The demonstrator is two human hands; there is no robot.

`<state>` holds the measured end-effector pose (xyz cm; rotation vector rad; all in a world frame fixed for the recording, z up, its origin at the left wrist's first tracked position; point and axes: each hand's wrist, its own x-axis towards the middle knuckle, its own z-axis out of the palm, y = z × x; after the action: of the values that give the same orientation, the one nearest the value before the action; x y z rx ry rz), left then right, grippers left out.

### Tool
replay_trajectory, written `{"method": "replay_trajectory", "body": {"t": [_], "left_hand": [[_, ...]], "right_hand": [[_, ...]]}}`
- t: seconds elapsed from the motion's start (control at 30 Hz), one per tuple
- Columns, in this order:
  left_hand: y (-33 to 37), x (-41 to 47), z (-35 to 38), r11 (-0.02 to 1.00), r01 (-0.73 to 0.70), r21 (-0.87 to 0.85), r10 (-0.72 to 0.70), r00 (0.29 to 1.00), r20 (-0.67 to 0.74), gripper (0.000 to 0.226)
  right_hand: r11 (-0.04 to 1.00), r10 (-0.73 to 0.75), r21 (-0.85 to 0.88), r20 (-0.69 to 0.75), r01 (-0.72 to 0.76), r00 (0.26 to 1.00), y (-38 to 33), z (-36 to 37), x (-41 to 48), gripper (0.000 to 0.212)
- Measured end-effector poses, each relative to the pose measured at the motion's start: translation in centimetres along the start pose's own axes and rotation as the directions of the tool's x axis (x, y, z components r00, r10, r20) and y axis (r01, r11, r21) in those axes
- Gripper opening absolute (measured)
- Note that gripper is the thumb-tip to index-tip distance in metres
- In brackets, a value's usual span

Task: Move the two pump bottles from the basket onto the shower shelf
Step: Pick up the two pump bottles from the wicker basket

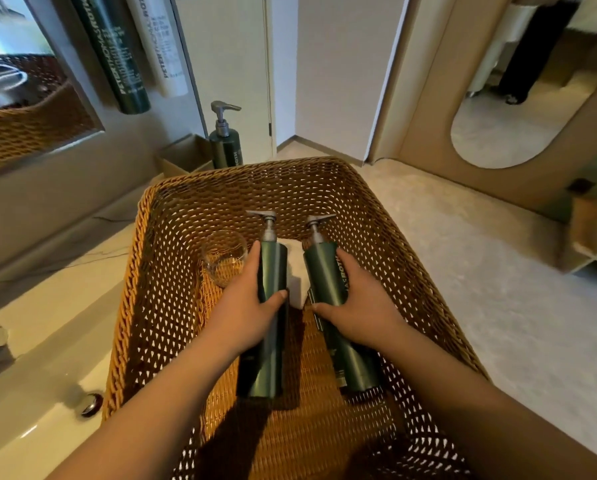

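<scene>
Two dark green pump bottles with grey pumps stand inside a brown wicker basket (411,237). My left hand (245,306) is wrapped around the left bottle (272,344), thumb across its front. My right hand (359,303) grips the right bottle (324,282), which leans slightly to the left. Both bottle bases rest on the basket floor. The shower shelf is not in view.
A clear glass (222,258) and a folded white cloth (295,271) lie in the basket behind the bottles. A third green pump bottle (226,147) stands beyond the basket beside a small box. A white sink (30,375) lies to the left, a mirror above it.
</scene>
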<state>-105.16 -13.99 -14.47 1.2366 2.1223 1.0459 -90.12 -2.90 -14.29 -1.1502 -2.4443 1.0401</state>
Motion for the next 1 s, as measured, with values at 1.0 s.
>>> {"method": "replay_trajectory", "body": {"t": [1.0], "left_hand": [[17.7,-7.4,1.1,0.931,-0.365,0.015,0.363,0.929,0.075,0.079]], "right_hand": [[0.989,0.016,0.135,-0.496,0.059,0.868,-1.2,-14.2,-16.8,0.085]]}}
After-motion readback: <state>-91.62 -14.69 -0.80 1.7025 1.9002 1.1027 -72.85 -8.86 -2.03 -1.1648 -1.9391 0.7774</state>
